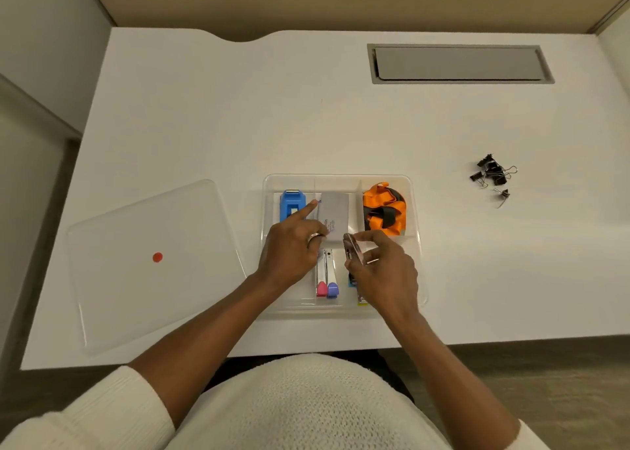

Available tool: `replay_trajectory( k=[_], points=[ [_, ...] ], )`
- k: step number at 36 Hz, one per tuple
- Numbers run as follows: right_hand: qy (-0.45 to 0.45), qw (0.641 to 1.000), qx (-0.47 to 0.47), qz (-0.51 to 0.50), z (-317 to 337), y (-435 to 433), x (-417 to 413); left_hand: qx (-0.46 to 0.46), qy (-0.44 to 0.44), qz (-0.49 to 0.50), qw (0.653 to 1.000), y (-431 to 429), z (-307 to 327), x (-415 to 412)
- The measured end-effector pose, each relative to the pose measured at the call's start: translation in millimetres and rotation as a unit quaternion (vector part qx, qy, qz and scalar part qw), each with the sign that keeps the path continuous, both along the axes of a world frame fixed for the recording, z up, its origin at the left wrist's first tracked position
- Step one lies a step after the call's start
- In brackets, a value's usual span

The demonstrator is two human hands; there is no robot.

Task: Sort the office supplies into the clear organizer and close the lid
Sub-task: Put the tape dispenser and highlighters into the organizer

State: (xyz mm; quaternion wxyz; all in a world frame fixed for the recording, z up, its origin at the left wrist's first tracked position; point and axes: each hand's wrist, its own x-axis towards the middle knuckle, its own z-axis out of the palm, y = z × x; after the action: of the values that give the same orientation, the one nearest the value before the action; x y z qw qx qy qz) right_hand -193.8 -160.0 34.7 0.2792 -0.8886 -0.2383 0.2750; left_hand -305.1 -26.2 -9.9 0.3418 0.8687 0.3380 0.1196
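My right hand (pixel 381 265) is pinching a small shiny clip-like thing over the organizer (pixel 341 180) while my left hand (pixel 293 245), empty, points at the card box (pixel 335 211), so it could drop into the wrong compartment.

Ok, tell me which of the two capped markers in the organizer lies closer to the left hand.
The pink-capped marker. It lies on the left of the pair, beside the left hand; the purple-capped marker lies on its right, farther away.

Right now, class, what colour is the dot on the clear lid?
Red; the dot on the lid shows in the head view.
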Motion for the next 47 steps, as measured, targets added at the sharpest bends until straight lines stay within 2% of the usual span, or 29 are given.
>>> replay_trajectory(
  k=[7, 11, 16, 25, 41, 47],
  points=[
    [-0.165, 0.978, -0.111, 0.069, -11.4, 16.6, -25.8, -0.007, 0.004, 0.008, 1.000, 0.9, 1.8, 1.6],
    [-0.197, 0.957, -0.173, 0.121, -18.4, 18.8, -38.1, -0.011, 0.011, 0.015, 1.000, 0.1, 0.3, 3.6],
    [-0.221, 0.942, -0.196, 0.158, -28.9, 17.7, -46.7, -0.018, 0.020, 0.019, 0.999, 1.5, -1.7, 4.8],
    [-0.190, 0.935, -0.206, 0.217, -29.1, 16.4, -40.3, -0.009, 0.029, 0.019, 0.999, 1.5, -5.0, 4.1],
    [-0.176, 0.924, -0.123, 0.317, -28.0, -27.2, -43.8, 0.022, 0.053, 0.010, 0.998, -0.7, -9.5, 4.7],
    [-0.116, 0.957, -0.060, 0.260, -23.9, -21.4, -19.8, 0.062, 0.053, 0.002, 0.997, -2.3, -9.2, 6.9]
  ],
)
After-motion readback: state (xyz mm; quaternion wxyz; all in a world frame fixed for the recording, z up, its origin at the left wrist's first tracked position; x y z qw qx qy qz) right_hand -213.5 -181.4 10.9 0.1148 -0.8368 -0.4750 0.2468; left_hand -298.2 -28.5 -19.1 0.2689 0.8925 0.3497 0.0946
